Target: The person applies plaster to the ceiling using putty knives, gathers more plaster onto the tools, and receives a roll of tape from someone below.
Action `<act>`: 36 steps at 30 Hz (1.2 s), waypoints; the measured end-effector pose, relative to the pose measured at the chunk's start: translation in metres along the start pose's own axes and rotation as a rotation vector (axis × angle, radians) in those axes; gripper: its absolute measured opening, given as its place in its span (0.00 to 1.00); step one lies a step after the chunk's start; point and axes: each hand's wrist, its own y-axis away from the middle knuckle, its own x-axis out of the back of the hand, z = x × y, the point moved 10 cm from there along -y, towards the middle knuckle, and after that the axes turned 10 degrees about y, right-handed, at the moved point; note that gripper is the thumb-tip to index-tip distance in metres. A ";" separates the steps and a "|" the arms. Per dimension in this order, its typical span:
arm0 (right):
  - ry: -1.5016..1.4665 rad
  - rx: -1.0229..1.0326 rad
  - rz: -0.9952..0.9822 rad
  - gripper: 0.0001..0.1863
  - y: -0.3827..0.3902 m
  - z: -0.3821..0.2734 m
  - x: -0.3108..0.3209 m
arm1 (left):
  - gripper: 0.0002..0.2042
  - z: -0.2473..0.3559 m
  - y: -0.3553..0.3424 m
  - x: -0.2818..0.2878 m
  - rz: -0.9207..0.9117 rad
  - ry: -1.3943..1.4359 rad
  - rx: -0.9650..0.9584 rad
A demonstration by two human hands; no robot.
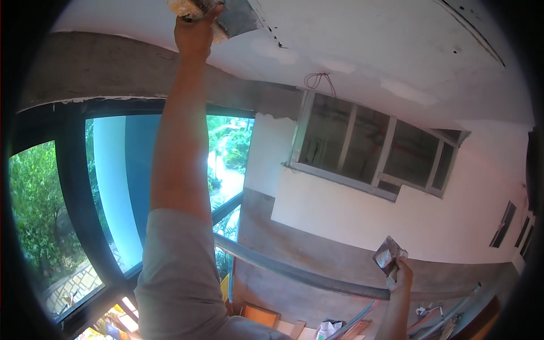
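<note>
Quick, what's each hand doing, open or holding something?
Left hand: closed, holding the upper scraper.
Right hand: closed, holding the lower scraper.

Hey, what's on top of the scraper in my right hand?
On the scraper, whitish material is smeared over part of the face in view. Its far side can't be seen, and your right hand covers part of the end it grips.

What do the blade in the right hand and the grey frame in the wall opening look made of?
Blade: probably metal, dull and smeared; its flat face is grey. Frame: likely metal, matt pale grey, with straight slim bars, though plastic is possible.
</note>
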 end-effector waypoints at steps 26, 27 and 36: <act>0.046 -0.015 0.069 0.13 -0.021 0.013 0.019 | 0.10 0.194 0.028 -0.079 -0.400 -1.160 -1.036; 0.045 -0.010 0.072 0.13 -0.020 0.012 0.022 | 0.10 0.206 0.033 -0.088 -0.400 -1.155 -1.035; 0.003 -0.016 0.057 0.15 -0.018 0.011 0.018 | 0.20 0.201 0.012 -0.033 -0.200 -0.986 -0.438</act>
